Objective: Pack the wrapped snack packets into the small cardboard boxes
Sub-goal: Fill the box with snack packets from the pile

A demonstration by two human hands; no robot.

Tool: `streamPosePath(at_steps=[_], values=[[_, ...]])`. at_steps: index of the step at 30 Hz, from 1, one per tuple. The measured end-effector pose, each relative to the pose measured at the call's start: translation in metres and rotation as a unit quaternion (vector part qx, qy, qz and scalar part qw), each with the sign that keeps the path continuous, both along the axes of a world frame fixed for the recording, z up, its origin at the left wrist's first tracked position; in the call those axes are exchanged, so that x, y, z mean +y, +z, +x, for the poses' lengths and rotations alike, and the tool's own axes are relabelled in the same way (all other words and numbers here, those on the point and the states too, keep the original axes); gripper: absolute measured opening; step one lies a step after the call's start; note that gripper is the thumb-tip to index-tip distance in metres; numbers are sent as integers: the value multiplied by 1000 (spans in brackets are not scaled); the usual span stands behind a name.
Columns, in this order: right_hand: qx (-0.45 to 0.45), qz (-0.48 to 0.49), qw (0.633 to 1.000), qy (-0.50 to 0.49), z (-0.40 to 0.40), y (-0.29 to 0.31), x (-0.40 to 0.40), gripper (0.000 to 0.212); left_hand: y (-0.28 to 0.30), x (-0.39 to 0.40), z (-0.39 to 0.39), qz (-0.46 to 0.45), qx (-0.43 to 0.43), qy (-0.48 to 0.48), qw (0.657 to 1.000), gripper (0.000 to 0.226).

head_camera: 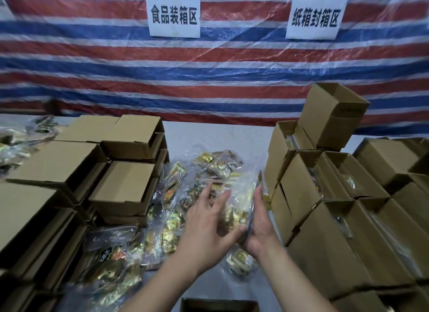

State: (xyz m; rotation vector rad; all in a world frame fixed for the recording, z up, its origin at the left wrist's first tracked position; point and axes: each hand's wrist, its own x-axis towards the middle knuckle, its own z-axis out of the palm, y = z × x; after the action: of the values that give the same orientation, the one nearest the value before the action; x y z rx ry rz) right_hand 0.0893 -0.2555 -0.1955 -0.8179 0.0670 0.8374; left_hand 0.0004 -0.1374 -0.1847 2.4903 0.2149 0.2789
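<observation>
A single head-worn wide-angle view looks forward and steeply down over the pale grey tabletop (216,135), close enough that both forearms enter from the bottom edge. It faces a red, white and blue striped plastic tarpaulin (92,63) hanging behind the tabletop, filling the upper half. Straight edges bow outward towards the frame's sides. No second view shares the scene.

Your packets (204,172) lie heaped in the middle of the table (209,135), between two box stacks. Empty boxes (125,184) stack to your left, filled boxes (325,207) to your right. One open box (219,306) sits nearest you, below your hands. Behind the table hangs a tarp (92,63) with two signs (174,14) side by side. More packets (21,137) lie far left.
</observation>
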Motion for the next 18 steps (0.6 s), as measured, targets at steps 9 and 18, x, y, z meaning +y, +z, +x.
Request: streamPosePath(at_steps=[9, 18], values=[[0, -32, 998, 50, -31, -14, -19, 86, 7, -11, -21, 43, -116, -105, 987, 37], [-43, -114, 991, 60, -36, -13, -37, 41, -26, -2, -58, -101, -95, -57, 989, 43]])
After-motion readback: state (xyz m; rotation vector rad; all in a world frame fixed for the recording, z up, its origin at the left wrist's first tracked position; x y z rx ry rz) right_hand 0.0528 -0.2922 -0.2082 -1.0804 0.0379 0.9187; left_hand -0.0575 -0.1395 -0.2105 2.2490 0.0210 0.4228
